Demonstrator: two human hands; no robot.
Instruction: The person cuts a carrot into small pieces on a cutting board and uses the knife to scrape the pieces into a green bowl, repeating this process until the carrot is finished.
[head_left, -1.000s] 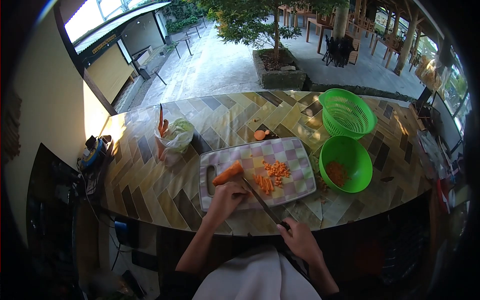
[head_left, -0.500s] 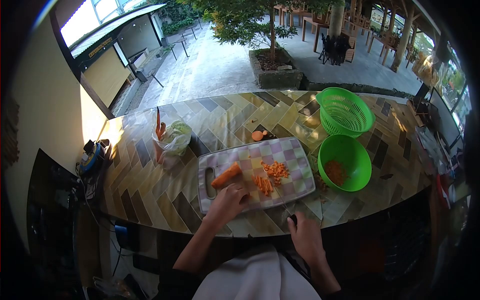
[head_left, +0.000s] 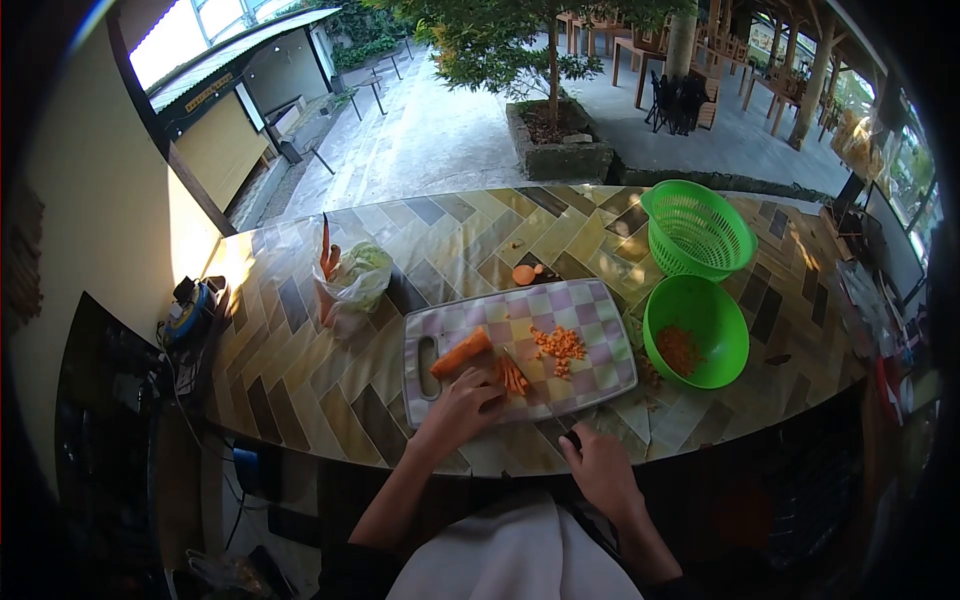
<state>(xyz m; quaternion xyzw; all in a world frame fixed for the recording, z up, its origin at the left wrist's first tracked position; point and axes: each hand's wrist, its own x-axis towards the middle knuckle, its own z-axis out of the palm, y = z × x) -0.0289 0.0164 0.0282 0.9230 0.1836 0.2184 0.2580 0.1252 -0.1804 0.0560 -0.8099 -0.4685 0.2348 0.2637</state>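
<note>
A checkered cutting board (head_left: pixel 590 385) lies on the patterned table. On it are a large carrot piece (head_left: pixel 461 352) at the left, carrot strips (head_left: pixel 513 376) in the middle and a pile of diced carrot (head_left: pixel 559 345) to the right. My left hand (head_left: pixel 468 404) rests on the board just below the carrot piece, its curled fingers touching the left side of the strips. My right hand (head_left: pixel 598 464) is closed on a knife's dark handle (head_left: pixel 572 440) at the board's near edge. The blade is hard to make out.
A green bowl (head_left: pixel 735 345) with grated carrot stands right of the board, a green colander (head_left: pixel 700 225) behind it. Carrot ends (head_left: pixel 524 274) lie beyond the board. A plastic bag (head_left: pixel 358 277) with vegetables sits at the left. The table's near edge (head_left: pixel 500 474) curves past my hands.
The strips are now beside my left hand's fingers, further left and apart from the diced pile. My right hand with the knife has shifted slightly. The whole view has moved a little.
</note>
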